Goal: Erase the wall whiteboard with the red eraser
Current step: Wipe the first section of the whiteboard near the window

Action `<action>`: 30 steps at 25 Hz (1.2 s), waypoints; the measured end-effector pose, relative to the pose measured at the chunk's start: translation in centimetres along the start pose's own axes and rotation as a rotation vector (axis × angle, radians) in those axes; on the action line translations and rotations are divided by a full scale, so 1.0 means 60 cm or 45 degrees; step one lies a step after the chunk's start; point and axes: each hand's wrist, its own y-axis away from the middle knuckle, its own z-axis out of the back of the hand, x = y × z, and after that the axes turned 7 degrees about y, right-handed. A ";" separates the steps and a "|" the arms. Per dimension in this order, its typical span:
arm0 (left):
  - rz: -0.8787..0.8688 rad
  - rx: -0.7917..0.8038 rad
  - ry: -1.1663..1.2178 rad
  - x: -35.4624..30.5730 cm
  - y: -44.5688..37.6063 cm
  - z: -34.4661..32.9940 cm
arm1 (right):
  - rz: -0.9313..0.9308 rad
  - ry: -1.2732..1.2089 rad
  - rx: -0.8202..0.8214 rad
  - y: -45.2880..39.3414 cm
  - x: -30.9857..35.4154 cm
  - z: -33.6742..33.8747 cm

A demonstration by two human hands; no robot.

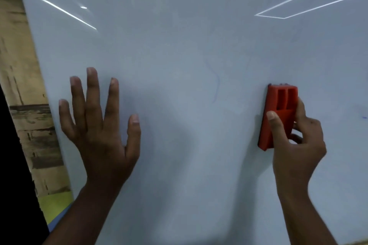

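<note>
Two hands at a wall whiteboard, one holding a red eraser.

Head view: the right hand [294, 139] grips the red eraser [278, 115] upright against the whiteboard [189, 45], right of centre. The left hand [99, 123] lies flat on the board, fingers spread. Faint blue marks [216, 85] show between the two hands.

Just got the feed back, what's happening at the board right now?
A person is wiping the wall whiteboard. The right hand grips the red eraser, which sits upright against the board. The left hand is spread with straight fingers on the board's left part. Most of the surface looks clean; a faint blue line remains left of the eraser and a small blue mark near the right edge.
</note>
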 end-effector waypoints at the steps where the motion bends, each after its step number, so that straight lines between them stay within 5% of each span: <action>1: 0.009 0.012 -0.031 0.002 -0.011 -0.007 | 0.030 0.001 -0.008 -0.001 0.016 -0.016; 8: -0.034 0.062 -0.108 0.014 -0.007 -0.021 | 0.705 0.138 0.232 0.146 0.130 -0.127; 13: -0.036 0.081 -0.115 0.022 -0.006 -0.018 | 0.842 0.180 0.293 0.106 0.157 -0.127; 23: -0.020 0.056 -0.122 0.013 -0.002 -0.018 | 0.022 -0.088 -0.028 -0.089 0.033 0.004; 30: 0.019 0.078 -0.127 0.008 0.009 -0.022 | 0.203 -0.081 0.199 -0.054 0.140 -0.075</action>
